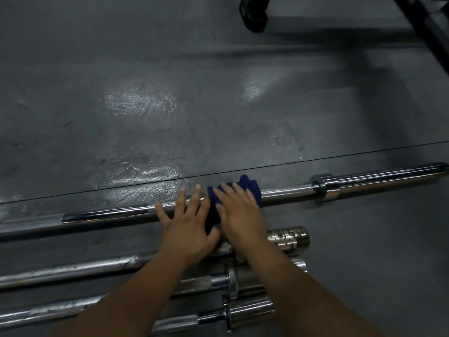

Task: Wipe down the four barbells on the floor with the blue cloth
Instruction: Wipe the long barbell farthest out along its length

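A long chrome barbell (286, 192) lies across the dark floor, its collar and sleeve toward the right. A blue cloth (245, 184) is draped over its shaft near the middle. My right hand (240, 212) lies flat on the cloth, pressing it onto the bar, fingers spread forward. My left hand (187, 224) rests open on the same shaft just left of the cloth, fingers apart. Closer to me lie three shorter, duller barbells: one (73, 267) with its worn end (289, 235) right of my hands, another (206, 280), and the nearest (247, 310). My forearms cover parts of them.
The floor is dark grey rubber matting with a seam (340, 155) running just beyond the long bar. At the top right stand the black foot (252, 13) and frame (427, 23) of gym equipment.
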{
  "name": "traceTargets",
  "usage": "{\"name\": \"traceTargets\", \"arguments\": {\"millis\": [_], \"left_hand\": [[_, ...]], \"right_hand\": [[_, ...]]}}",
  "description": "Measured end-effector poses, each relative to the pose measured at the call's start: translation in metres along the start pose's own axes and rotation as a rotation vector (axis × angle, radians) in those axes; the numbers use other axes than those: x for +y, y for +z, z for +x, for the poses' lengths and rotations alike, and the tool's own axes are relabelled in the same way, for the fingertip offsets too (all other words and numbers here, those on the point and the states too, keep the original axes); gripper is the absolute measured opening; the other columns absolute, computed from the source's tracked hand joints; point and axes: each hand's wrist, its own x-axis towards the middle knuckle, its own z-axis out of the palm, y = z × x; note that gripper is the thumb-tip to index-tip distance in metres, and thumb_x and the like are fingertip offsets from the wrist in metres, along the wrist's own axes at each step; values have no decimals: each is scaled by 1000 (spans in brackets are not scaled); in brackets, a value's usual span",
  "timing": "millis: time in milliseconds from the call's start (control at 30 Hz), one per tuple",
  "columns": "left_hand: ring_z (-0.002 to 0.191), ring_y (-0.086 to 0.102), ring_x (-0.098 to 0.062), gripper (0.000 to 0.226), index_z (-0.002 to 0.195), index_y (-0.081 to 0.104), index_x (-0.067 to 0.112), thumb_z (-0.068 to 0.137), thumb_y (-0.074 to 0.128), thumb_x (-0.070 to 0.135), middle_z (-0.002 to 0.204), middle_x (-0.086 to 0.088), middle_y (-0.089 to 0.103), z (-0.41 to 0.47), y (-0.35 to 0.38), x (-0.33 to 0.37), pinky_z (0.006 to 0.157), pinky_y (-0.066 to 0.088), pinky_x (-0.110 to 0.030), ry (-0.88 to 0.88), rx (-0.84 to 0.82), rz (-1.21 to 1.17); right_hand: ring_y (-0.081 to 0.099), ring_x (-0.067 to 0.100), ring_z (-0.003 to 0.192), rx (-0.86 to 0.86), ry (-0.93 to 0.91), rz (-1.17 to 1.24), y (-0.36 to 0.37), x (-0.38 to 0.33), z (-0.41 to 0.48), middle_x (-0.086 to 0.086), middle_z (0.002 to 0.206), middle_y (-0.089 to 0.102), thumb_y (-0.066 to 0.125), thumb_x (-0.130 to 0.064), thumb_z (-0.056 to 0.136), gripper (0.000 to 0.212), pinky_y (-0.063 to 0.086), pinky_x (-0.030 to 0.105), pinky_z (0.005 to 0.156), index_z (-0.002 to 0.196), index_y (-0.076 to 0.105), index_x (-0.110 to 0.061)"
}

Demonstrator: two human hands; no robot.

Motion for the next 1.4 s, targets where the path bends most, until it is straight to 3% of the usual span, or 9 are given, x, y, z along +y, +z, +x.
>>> {"name": "traceTargets", "arguments": {"millis": [133,333,567,767,933,1033,1167,1267,1400], "left_hand": [[148,-27,-24,85,154,-12,40,78,14,66,163,8,-24,6,-1,-2,107,-12,-75,-2,17,-10],[150,-18,-20,81,154,-10,42,81,17,66,165,8,-13,27,-7,-11,107,-14,-70,13,42,11],[152,-8,-19,89,157,-4,35,75,9,66,167,4,-7,67,-40,-31,119,-4,-58,62,39,-23],[151,17,-26,85,156,26,20,82,28,61,164,-5,21,47,-17,-58,118,4,-58,77,214,56],[152,10,-21,87,158,19,23,83,25,66,166,-1,13,62,-19,-52,116,-3,-58,21,208,20],[153,5,-19,91,158,14,25,77,19,65,166,1,9,68,-24,-56,117,-2,-59,14,178,4],[152,-6,-17,89,158,3,28,77,15,63,167,3,-3,69,-32,-55,119,-5,-56,23,116,5],[153,2,-21,85,158,8,24,81,23,57,167,-1,4,60,-33,-61,120,0,-55,46,108,51],[141,39,-28,79,147,43,14,77,36,48,152,-9,44,45,-29,-72,117,18,-53,89,203,55]], "right_hand": [[50,24,127,119,124,-63,-17,75,5,2,134,58,29,-36,96,50,34,39,107,132,57,-17],[20,26,148,206,404,-11,-20,86,3,3,156,35,39,-27,104,42,18,42,120,146,45,-21],[40,28,139,173,28,-101,-2,57,30,2,149,47,32,-36,96,50,32,47,111,139,53,-23],[49,35,123,341,456,-95,-25,91,66,9,122,63,43,-26,98,34,35,53,103,122,63,-14],[49,23,118,176,-12,-102,18,-28,78,-6,118,62,35,-33,94,34,36,47,105,115,61,-27],[52,22,117,131,-147,-107,10,-8,84,-2,124,61,35,-33,92,41,37,41,105,125,58,-22],[54,28,115,290,128,-186,-10,72,73,5,125,61,35,-31,96,43,38,44,101,124,62,-14],[48,32,125,308,340,-111,-2,45,69,4,126,62,38,-31,96,39,34,52,106,122,64,-17],[41,28,137,193,92,-71,24,-39,62,-1,140,54,41,-31,96,40,27,50,114,131,59,-25]]}}
